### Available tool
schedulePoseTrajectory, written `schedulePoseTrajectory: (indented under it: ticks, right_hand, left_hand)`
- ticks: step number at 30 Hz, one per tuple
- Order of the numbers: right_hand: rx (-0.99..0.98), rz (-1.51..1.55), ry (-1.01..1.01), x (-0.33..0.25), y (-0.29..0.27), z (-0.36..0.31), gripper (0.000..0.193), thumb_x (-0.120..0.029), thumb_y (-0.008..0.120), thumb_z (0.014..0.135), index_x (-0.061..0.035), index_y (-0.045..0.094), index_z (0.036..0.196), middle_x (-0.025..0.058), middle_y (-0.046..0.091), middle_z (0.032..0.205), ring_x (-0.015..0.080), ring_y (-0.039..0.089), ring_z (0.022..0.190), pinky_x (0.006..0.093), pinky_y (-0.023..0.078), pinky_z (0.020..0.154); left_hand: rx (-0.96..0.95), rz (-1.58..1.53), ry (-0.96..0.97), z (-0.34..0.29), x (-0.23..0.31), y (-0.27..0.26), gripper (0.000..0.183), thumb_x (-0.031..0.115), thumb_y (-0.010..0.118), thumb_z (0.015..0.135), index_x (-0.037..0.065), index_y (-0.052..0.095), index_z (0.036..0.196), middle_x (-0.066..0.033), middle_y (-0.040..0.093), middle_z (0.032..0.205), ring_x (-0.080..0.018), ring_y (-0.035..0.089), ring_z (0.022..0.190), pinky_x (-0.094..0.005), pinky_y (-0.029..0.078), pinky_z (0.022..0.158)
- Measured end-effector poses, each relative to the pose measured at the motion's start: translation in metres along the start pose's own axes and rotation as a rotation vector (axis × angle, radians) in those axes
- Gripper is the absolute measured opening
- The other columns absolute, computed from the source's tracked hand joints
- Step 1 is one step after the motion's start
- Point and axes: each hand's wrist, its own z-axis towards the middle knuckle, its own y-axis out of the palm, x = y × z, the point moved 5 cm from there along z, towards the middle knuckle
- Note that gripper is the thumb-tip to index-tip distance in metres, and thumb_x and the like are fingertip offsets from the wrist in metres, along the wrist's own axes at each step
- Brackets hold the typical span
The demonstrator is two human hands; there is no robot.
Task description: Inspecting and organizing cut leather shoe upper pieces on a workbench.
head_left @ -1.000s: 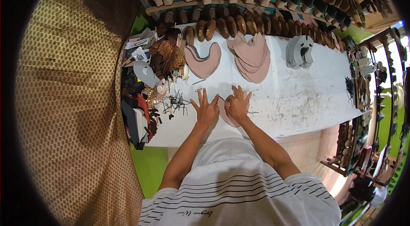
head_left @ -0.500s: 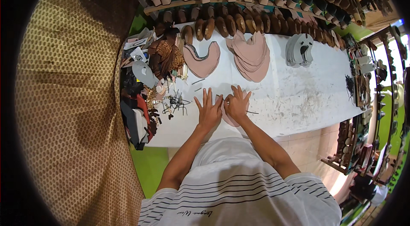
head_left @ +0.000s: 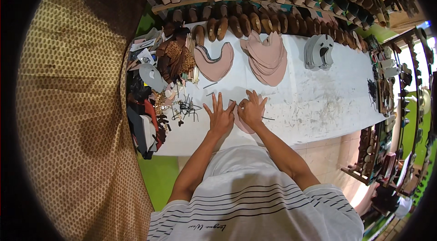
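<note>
Where the left hand (head_left: pixel 221 119), fingers splayed, meets the pink piece (head_left: pixel 244 126) at frame centre, press evenly; right hand (head_left: pixel 251 112) pinched, contents unclear.

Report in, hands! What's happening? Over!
Left hand spread, at edge of pink piece. Right hand over it. Dark strip beside right hand. Pink stacks farther off, clear of hands.

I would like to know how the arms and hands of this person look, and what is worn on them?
The left hand and the right hand are bare, with no gloves, watch or bracelet visible. The sleeves are short, whitish with thin dark stripes, and belong to a whitish shirt with dark stripes and small dark lettering.
</note>
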Motion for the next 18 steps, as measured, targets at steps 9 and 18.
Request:
schedulePoseTrajectory:
  ticks: [9, 18]
  right_hand:
    - [0.013, -0.043, -0.011, -0.002, -0.006, 0.007, 0.014, -0.022, 0.072, 0.082, -0.0116, 0.079, 0.088, 0.0154, 0.053, 0.149, 0.0382, 0.037, 0.148, 0.0827, 0.013, 0.109]
    - [-0.001, -0.043, -0.013, -0.007, 0.001, 0.001, 0.018, -0.023, 0.067, 0.085, -0.0097, 0.078, 0.091, 0.0159, 0.051, 0.152, 0.0371, 0.034, 0.150, 0.0824, 0.012, 0.109]
  left_hand:
    - [0.103, 0.043, 0.017, 0.002, 0.000, 0.007, 0.039, 0.039, 0.064, 0.097, 0.028, 0.071, 0.133, -0.0264, 0.023, 0.167, -0.0483, 0.007, 0.157, -0.0836, -0.002, 0.110]
    - [0.111, 0.051, 0.011, 0.003, -0.005, 0.011, 0.038, 0.041, 0.063, 0.097, 0.031, 0.071, 0.133, -0.0252, 0.022, 0.168, -0.0478, 0.005, 0.158, -0.0836, -0.002, 0.110]
